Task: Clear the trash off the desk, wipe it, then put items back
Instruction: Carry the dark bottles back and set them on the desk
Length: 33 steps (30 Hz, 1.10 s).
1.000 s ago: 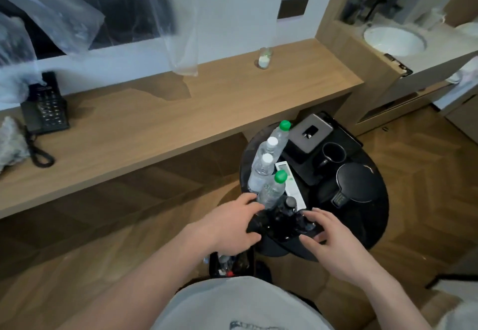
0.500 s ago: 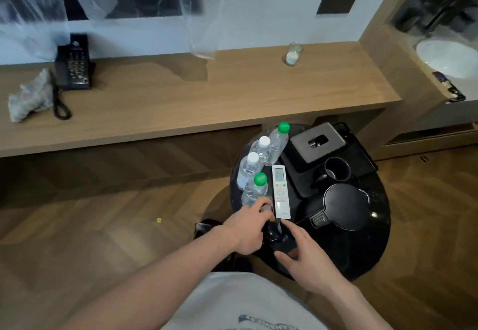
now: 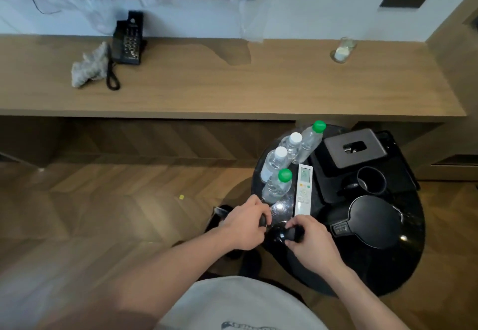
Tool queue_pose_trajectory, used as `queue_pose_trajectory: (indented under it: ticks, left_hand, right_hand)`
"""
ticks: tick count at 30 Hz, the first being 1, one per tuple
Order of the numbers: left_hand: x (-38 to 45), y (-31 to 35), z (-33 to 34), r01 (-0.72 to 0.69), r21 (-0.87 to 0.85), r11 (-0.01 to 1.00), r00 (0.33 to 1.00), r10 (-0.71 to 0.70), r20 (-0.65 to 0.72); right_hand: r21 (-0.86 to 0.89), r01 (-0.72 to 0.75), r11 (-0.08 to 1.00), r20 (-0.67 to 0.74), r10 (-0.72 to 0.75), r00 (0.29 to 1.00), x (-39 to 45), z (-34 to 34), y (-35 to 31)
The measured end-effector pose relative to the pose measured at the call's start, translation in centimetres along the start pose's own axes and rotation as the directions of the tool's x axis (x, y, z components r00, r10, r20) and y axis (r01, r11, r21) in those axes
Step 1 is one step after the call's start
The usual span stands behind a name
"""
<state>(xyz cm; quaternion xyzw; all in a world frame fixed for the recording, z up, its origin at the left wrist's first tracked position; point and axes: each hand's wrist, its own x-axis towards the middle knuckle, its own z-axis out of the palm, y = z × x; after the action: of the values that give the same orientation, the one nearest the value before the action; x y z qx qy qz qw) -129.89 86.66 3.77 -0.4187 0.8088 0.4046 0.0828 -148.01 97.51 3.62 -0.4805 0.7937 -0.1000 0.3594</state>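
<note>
Nearest the camera, the left hand (image 3: 245, 228) and the right hand (image 3: 311, 243) met at the near edge of the round black side table (image 3: 403, 265), each grip curled tight around a small dark object (image 3: 282, 234) (too shadowed to identify; possibly one piece, possibly two), which judging by the task was being picked up for return to the desk. Just beyond the knuckles lay a white remote control (image 3: 304, 190), flanked on the left by four water bottles (image 3: 278, 187) clustered upright, two with green caps and two with white. To the right sat a black kettle (image 3: 375, 222), a black mug (image 3: 371, 180) and a dark tissue box (image 3: 355, 147) on a black tray (image 3: 403, 177), apparently parked here to leave the worktop free for wiping. Farther off, the wooden worktop (image 3: 232, 89) carried a black telephone (image 3: 128, 39), a crumpled grey cloth (image 3: 89, 67) touching its cord, and a glass (image 3: 342, 49) near the right end. The cloth lying there suggested wiping was finished, with the putting-back stage barely begun.
</note>
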Motion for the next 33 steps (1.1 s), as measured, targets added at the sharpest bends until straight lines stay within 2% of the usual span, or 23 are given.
queue_pose_trajectory:
  ticks: [4, 8, 13, 18, 21, 27, 33]
  left_hand:
    - [-3.1, -1.2, -2.6, 0.023, -0.109, 0.994, 0.998, -0.03, -0.063]
    - [-8.7, -5.3, -5.9, 0.03, -0.238, 0.971, 0.984, -0.071, -0.166]
    - [-17.3, -11.4, -10.5, 0.025, -0.295, 0.955, 0.935, -0.127, -0.332]
    - [-24.2, -18.1, -14.5, 0.103, -0.296, 0.95, 0.843, -0.241, -0.481]
    - [-27.7, -22.8, -16.6, 0.154, -0.347, 0.925, 0.764, -0.334, -0.552]
    - [-33.2, -28.8, -19.9, 0.144, -0.479, 0.866, 0.622, -0.456, -0.637]
    - [-35.7, -33.4, -23.1, 0.113, -0.578, 0.808, 0.496, -0.55, -0.672]
  right_hand:
    - [0.102, 0.012, 0.995, -0.044, -0.007, 0.999, -0.7, -0.2, -2.1]
    - [0.173, 0.116, 0.978, -0.114, -0.098, 0.989, -1.5, 0.9, -7.4]
    - [0.15, 0.241, 0.959, -0.048, -0.236, 0.971, -1.6, 3.2, -16.6]
    - [0.151, 0.323, 0.934, -0.003, -0.327, 0.945, -1.7, 6.2, -26.5]
    - [0.139, 0.373, 0.918, 0.045, -0.382, 0.923, -1.4, 8.5, -32.3]
    - [0.123, 0.467, 0.876, 0.144, -0.481, 0.865, -0.4, 13.2, -42.6]
    - [0.096, 0.605, 0.791, 0.211, -0.61, 0.764, 1.6, 15.4, -50.7]
